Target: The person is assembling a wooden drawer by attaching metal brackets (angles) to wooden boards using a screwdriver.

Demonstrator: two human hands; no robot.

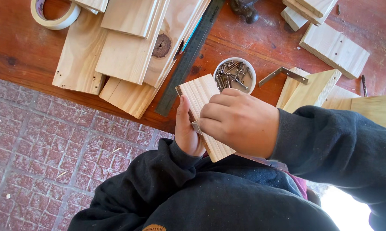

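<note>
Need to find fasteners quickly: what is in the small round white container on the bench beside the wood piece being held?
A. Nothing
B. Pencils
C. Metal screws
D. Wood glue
C: the round white container holds a heap of grey metal screws, just beyond the wood piece held by both hands.

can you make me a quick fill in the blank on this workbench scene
1. Both hands hold a small wooden ___ .
2. The white cup is full of ___ .
3. The long dark ruler lies on the ___ .
4. The roll of tape sits at the top ___ corner.

Missing words: board; screws; table; left
</note>
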